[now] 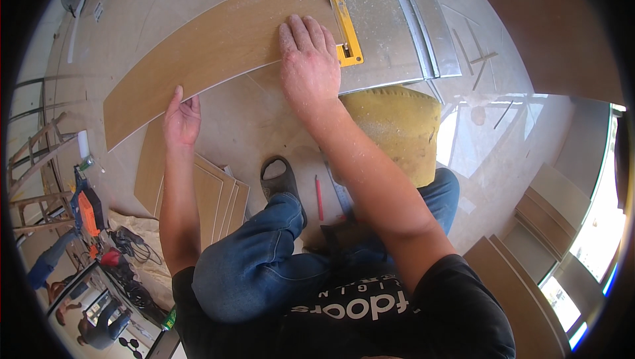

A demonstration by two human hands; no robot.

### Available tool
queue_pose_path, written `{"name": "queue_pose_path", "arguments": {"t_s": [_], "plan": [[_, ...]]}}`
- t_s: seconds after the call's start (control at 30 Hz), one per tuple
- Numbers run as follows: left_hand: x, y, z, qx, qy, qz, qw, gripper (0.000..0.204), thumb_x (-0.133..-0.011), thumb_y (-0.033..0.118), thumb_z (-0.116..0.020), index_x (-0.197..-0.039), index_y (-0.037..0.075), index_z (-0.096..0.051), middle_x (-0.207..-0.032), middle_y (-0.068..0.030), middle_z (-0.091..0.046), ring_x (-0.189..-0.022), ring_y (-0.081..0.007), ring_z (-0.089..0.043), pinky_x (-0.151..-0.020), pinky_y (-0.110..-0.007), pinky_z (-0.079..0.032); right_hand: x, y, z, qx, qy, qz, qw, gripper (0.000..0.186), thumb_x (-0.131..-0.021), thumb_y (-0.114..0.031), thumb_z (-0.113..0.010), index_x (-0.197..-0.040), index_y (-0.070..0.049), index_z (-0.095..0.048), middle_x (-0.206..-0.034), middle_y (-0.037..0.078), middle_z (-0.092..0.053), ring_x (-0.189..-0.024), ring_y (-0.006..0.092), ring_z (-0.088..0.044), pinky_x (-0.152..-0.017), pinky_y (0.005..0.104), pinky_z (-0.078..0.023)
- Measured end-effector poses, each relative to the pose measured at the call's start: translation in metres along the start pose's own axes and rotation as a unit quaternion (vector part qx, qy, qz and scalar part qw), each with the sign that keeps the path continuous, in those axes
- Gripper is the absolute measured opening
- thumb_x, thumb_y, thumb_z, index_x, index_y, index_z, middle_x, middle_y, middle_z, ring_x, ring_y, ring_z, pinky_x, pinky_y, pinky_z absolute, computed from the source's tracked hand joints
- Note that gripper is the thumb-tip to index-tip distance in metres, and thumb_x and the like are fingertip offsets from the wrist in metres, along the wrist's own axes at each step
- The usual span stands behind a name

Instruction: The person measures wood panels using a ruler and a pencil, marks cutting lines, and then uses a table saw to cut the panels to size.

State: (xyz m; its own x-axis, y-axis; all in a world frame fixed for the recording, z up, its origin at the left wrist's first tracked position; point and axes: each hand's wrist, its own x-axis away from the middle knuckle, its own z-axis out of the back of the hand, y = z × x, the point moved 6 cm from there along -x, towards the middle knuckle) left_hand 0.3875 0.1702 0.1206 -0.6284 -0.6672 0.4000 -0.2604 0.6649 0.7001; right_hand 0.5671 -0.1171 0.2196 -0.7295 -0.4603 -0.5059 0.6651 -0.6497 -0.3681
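Board (pixel 218 35) runs lengthwise toward yellow guide (pixel 351 38); my right fingers (pixel 299 32) (nearer guide) extended flat atop, gripping nothing; left fingers (pixel 196 103) pinch near edge.

The board (pixel 211 48) is warm tan with faint brown grain, edged in a thin pale line. At its right end the guide (pixel 346 22) is bright yellow — scuffed with dark marks — and the worktop (pixel 377 35) is silver-grey, flecked white. The right hand's fingers (pixel 301 33) look chalky white. The near cover (pixel 393 131) is mustard yellow with brownish smudges. The floor (pixel 231 121) is beige-grey, the thin stick (pixel 319 200) red, the slipper (pixel 283 180) charcoal, the jeans (pixel 248 253) blue, the T-shirt (pixel 456 319) black (its lettering white). Left, stacked panels (pixel 218 194) are tan with pale edges; the far-right panel (pixel 552 35) is reddish brown.
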Motion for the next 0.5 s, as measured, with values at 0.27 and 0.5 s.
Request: {"name": "queue_pose_path", "arguments": {"t_s": [0.27, 0.5], "plan": [[0.006, 0.000, 0.000, 0.000, -0.006, -0.003, 1.000, 0.035, -0.100, 0.003, -0.070, -0.134, 0.008, -0.063, -0.134, -0.0049, -0.068, -0.127, -0.0192, -0.063, -0.112, -0.036, -0.053, 0.004, -0.001, 0.003, -0.001, 0.000, 0.002, 1.000, 0.047, -0.086, -0.009, -0.060, -0.133, -0.001, -0.065, -0.143, 0.013, -0.062, -0.139, 0.0314, -0.053, -0.120, 0.0462, -0.038], [0.012, -0.001, 0.003, 0.012, -0.007, 0.000, 1.000, 0.036, -0.100, 0.002, -0.070, -0.135, 0.007, -0.063, -0.135, -0.0058, -0.068, -0.127, -0.0207, -0.063, -0.113, -0.037, -0.052, 0.008, -0.002, 0.006, 0.012, -0.005, 0.011, 1.000, 0.048, -0.087, -0.014, -0.064, -0.133, 0.001, -0.066, -0.143, 0.015, -0.062, -0.138, 0.0320, -0.053, -0.120, 0.0462, -0.037]]}}
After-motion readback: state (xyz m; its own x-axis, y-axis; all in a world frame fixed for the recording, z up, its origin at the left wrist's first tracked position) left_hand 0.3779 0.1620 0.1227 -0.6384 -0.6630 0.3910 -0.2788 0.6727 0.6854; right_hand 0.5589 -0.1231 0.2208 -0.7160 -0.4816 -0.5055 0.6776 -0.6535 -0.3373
